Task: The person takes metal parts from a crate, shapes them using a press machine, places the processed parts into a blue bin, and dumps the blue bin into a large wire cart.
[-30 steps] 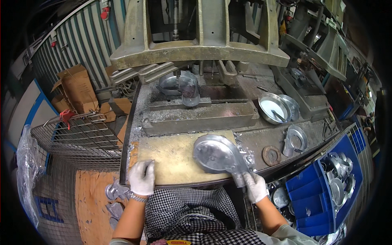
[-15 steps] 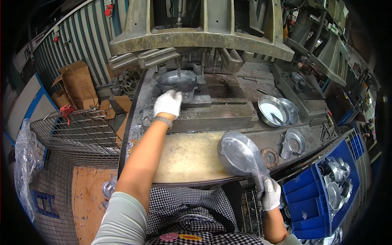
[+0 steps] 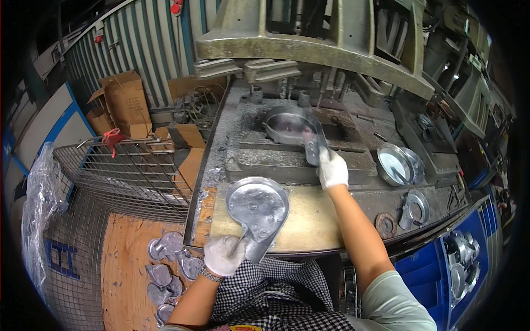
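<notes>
A round, shallow grey metal casting [image 3: 255, 203] with a tapering neck is tilted over the front of the bench. My gloved left hand [image 3: 225, 255] is closed on its neck, fingers curled at the edge. Farther forward, a second casting of the same shape [image 3: 291, 129] is over the press's lower tooling. My gloved right hand [image 3: 333, 170] grips this one by its neck end; motion blurs it slightly, and I cannot tell if it rests on the tooling. The steel tooling block [image 3: 287, 171] runs just in front of it.
The heavy press frame [image 3: 314, 52] overhangs the bench. On the right are a bowl of whitish liquid [image 3: 393, 165], a loose casting [image 3: 415, 208], a rusty ring [image 3: 385, 225] and a blue bin [image 3: 422, 276]. Left stands a wire cage [image 3: 132, 171], with several castings [image 3: 165, 245] on its wooden board.
My left hand has drawn a casting from the tooling back to the bench front. My right hand has carried the other casting from the lower right forward to the tooling. The view has turned left.
</notes>
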A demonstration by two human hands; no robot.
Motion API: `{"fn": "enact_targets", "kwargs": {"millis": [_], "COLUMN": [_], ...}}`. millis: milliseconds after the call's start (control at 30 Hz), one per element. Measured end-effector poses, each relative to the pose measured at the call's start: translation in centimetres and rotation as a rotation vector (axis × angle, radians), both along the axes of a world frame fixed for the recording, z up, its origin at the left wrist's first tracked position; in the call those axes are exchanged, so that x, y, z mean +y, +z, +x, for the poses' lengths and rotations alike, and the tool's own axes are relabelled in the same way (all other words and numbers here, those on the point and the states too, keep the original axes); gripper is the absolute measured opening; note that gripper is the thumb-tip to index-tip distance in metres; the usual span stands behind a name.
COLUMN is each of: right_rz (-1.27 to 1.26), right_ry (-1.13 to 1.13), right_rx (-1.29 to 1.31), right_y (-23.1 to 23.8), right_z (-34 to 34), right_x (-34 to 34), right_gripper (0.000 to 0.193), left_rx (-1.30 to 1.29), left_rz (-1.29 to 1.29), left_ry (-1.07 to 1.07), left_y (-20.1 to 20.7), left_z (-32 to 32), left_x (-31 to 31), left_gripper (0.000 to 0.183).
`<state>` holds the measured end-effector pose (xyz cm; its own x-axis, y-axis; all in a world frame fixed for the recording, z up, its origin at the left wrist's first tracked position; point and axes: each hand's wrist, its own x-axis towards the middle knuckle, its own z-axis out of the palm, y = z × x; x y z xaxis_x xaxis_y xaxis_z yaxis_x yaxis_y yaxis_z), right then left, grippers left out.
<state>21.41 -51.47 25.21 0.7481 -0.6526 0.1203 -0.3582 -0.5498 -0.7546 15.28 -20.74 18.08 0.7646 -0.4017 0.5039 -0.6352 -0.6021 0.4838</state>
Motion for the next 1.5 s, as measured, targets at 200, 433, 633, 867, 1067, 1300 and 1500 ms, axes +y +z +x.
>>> {"fn": "enact_targets", "kwargs": {"millis": [200, 433, 633, 867, 1067, 1300, 1500], "right_rz": [-0.319, -0.286, -0.352, -0.301, -0.134, 0.507, -0.168], "right_ry": [0.082, 0.147, 0.151, 0.207, 0.351, 0.068, -0.829], "right_rx": [0.293, 0.349, 0.383, 0.265, 0.339, -0.219, -0.826], "right_y": [2.6, 3.8, 4.0, 3.9, 2.8, 0.1, 6.8], "right_z": [6.1, 5.8, 5.7, 4.1, -5.8, -22.2, -44.1], "right_x": [1.2, 0.2, 0.2, -1.1, 0.0, -4.0, -22.6], "right_gripper": [0.047, 0.044, 0.045, 0.06, 0.083, 0.063, 0.046], "left_rx": [0.007, -0.014, 0.036, -0.021, 0.018, -0.07, 0.117], "left_rz": [-0.08, 0.003, -0.032, -0.045, -0.154, -0.069, -0.234], "left_ry": [-0.041, -0.055, -0.057, -0.057, -0.145, -0.866, -0.815], "left_y": [0.2, 0.1, -0.2, -0.2, 1.3, 4.7, 3.0], "left_z": [0.4, 0.6, 0.7, 0.5, -0.7, -6.3, -5.4], "left_x": [0.0, 0.0, -0.1, 0.0, -1.2, -9.2, -6.1], "left_gripper": [0.028, 0.032, 0.033, 0.027, 0.013, 0.039, 0.025]}}
